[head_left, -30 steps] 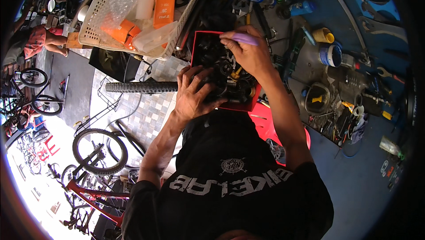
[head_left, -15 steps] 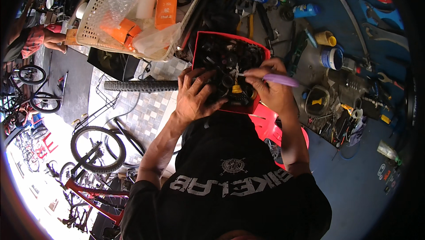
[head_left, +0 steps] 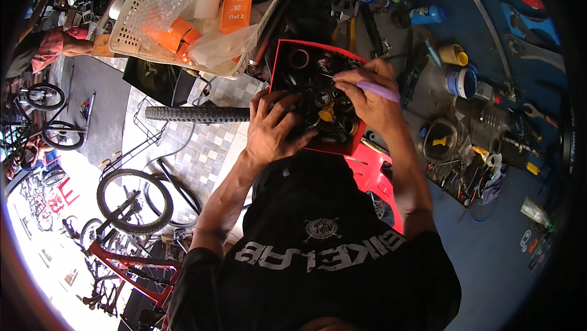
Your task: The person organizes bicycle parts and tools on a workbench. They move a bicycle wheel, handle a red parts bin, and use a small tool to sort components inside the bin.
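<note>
Our right hand (head_left: 373, 100) is pinching a purple-handled tool (head_left: 380, 91), shaft (head_left: 326, 75) at its fingertips' ten o'clock; our half-spread left hand (head_left: 274, 128), hold unclear, is covering the red box's (head_left: 358, 141) eight-o'clock side.

Pale lettering (head_left: 327, 256) and a round emblem (head_left: 321, 229) are borne by the black shirt (head_left: 306, 196), lower centre. Pale print is carried by an orange box (head_left: 237, 2), upper left; markings (head_left: 534, 249) by a blue surface (head_left: 483, 257), lower right.

Glare burns out lower left; dark, curved fisheye rim
</note>
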